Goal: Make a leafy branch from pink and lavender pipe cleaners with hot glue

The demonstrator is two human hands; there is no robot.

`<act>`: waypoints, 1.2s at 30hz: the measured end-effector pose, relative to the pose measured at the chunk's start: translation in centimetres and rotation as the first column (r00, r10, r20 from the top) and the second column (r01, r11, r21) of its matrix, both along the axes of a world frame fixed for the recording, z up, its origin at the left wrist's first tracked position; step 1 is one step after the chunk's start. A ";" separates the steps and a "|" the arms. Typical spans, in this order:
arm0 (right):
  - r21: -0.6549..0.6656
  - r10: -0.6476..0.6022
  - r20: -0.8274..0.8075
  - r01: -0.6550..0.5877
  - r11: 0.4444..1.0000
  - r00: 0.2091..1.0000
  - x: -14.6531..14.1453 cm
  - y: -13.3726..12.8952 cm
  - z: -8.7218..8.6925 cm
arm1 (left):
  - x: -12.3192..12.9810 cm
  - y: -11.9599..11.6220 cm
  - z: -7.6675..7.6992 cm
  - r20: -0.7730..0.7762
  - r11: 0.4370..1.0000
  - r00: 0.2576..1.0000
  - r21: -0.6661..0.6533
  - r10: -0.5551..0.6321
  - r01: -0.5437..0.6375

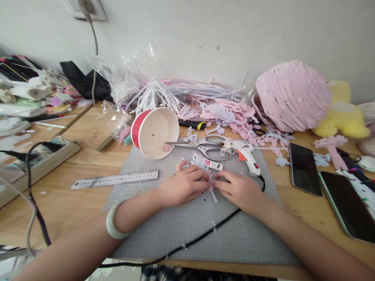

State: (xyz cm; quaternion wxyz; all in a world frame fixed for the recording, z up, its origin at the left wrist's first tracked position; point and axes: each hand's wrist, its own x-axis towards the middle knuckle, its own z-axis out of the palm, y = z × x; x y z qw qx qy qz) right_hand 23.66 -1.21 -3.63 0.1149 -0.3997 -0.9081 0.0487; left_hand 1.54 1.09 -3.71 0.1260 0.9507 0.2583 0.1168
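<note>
Running from far left to near right, one fuzzy lilac-and-pink chenille piece (201, 163) lies between two hands, over the front edge's gray gridded mat (164, 232) on the brown wooden surface (79, 207). The left hand (184, 186), nearer, holds it; the right hand (243, 193) has fingers narrowed beside it, grip unclear. Two black-screened phones (306, 169), one steel ruler (117, 180), one white glue gun (247, 158).

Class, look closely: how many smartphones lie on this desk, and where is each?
2. One smartphone lies right of the glue gun; the other smartphone lies closer to the picture's right edge. More might be hidden.
</note>
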 end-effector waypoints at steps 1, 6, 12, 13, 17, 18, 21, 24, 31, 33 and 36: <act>-0.007 -0.005 -0.006 0.005 1.000 1.000 0.0 -0.1 0.0 | 0.0 0.0 0.0 -0.007 1.000 1.000 0.002 -0.008 0.008; 0.015 -0.009 -0.065 0.010 1.000 0.998 0.3 -0.8 -0.2 | 0.0 -0.1 0.2 -0.056 0.999 0.998 0.037 -0.034 0.036; 0.106 0.020 -0.075 -0.012 0.994 0.997 0.3 -1.7 0.1 | 0.0 -0.3 0.3 -0.052 0.995 0.998 0.094 -0.034 0.039; 0.104 0.032 -0.066 -0.025 0.994 0.997 0.2 -1.7 0.2 | 0.0 -0.3 0.3 -0.049 0.994 0.998 0.099 -0.035 0.039; 0.082 0.013 -0.019 -0.012 0.997 1.000 -0.4 -1.7 0.5 | 0.0 -0.3 0.4 -0.050 0.993 0.998 0.107 -0.044 0.049; 0.075 0.000 -0.011 0.000 0.997 1.000 -0.5 -1.7 0.5 | -0.1 -0.2 0.4 -0.048 0.993 0.998 0.105 -0.047 0.051; 0.065 -0.028 0.015 0.027 0.997 0.999 -0.6 -1.6 0.7 | -0.2 -0.2 0.4 -0.031 0.995 0.998 0.088 -0.049 0.052; 0.049 -0.035 0.051 0.032 0.998 0.998 -0.5 -1.5 0.7 | -0.2 -0.2 0.4 -0.016 0.997 0.998 0.063 -0.053 0.054; 0.042 0.007 0.080 -0.010 0.999 0.997 -0.5 -1.1 0.8 | -0.1 -0.2 0.5 0.008 0.999 0.999 0.039 -0.031 0.031; 0.054 0.016 0.088 -0.021 0.998 0.996 -0.4 -0.9 0.8 | 0.0 -0.3 0.4 0.012 0.999 1.000 0.029 -0.017 0.016; 0.059 0.020 0.107 -0.026 0.998 0.994 -0.3 -0.7 0.8 | 0.1 -0.4 0.4 0.014 1.000 1.000 0.008 0.006 -0.006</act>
